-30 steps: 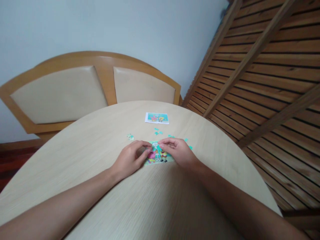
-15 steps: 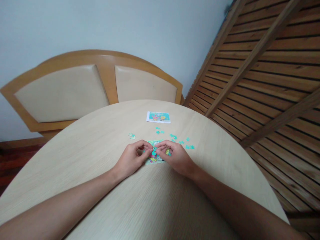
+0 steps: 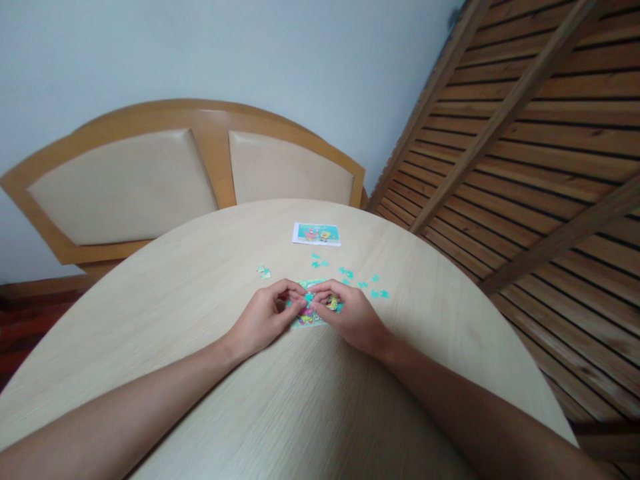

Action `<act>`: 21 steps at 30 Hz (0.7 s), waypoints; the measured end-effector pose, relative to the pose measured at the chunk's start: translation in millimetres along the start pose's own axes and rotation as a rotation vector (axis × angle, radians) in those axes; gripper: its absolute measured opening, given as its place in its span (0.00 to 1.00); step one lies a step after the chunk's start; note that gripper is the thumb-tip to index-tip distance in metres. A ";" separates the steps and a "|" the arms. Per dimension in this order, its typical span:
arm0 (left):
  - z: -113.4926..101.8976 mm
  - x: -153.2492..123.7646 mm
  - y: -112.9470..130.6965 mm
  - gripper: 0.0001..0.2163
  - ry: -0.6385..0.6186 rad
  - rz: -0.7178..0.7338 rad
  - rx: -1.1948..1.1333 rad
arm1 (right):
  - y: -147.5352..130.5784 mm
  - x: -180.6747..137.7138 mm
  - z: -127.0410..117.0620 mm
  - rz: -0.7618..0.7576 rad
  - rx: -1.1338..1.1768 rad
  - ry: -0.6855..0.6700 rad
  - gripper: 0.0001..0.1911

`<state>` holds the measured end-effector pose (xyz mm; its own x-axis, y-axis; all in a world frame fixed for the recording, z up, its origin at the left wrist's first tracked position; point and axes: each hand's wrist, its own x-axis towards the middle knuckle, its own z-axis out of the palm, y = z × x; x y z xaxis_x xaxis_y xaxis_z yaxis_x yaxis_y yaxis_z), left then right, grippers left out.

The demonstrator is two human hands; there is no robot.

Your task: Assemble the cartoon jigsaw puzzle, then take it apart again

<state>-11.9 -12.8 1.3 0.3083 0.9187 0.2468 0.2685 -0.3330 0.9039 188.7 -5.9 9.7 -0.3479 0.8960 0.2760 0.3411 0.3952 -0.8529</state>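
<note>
A partly assembled jigsaw puzzle [image 3: 306, 321] with a colourful cartoon picture lies flat on the table, much of it covered by my hands. Just over it, a small teal puzzle piece [image 3: 309, 298] sits between the fingertips of both hands. My left hand [image 3: 264, 312] is closed in a pinch at the piece's left side. From the right, my right hand [image 3: 356, 317] pinches its other side, thumb and fingers close together. Whether the piece touches the puzzle beneath cannot be made out.
Several loose teal puzzle pieces [image 3: 349, 273] lie scattered beyond and right of my hands. A few pale pieces [image 3: 263, 272] lie to the left. Farther back is a reference picture card [image 3: 317, 234]. The round wooden table [image 3: 210, 280] has a padded chair [image 3: 165, 180] behind it.
The teal piece has shifted slightly upward and turned a little between my fingertips. Both hands stay nearly in place, and the loose pieces have not moved.
</note>
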 end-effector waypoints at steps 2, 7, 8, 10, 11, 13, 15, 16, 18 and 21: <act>0.1 0.3 0.6 0.09 -0.005 0.008 0.003 | 0.7 0.1 -0.1 0.016 0.011 0.014 0.10; -0.8 1.0 2.1 0.09 0.043 0.024 0.037 | 1.5 -0.6 -1.5 0.035 -0.014 0.045 0.06; -0.9 1.3 2.3 0.09 0.051 0.030 0.041 | 1.2 -0.7 -1.7 0.033 -0.034 0.042 0.06; -0.8 1.8 2.6 0.08 0.056 0.043 0.040 | 0.2 -0.8 -1.7 0.023 -0.040 0.036 0.05; -0.6 2.0 2.6 0.08 0.054 0.046 0.036 | -0.4 -0.8 -1.5 0.013 -0.025 0.030 0.05; -0.4 2.3 2.3 0.08 0.050 0.048 0.025 | -1.5 -0.5 -1.3 -0.014 0.005 0.001 0.09; -0.4 2.1 2.3 0.08 0.052 0.044 0.026 | -2.2 0.4 -2.3 -0.040 -0.003 -0.032 0.11; -0.6 1.9 2.6 0.09 0.053 0.045 0.044 | -2.2 1.2 -3.7 -0.044 -0.020 -0.035 0.11; -1.2 1.0 3.9 0.09 0.043 0.063 0.125 | -1.5 3.8 -8.7 -0.021 -0.032 -0.008 0.10; -2.0 -1.0 7.4 0.09 -0.054 0.190 0.303 | 0.5 9.5 -22.5 0.067 0.037 0.071 0.11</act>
<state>-12.1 -15.7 8.4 0.4243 0.8245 0.3745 0.4572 -0.5520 0.6973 205.2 7.4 21.8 -0.2626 0.9327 0.2473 0.3286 0.3275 -0.8859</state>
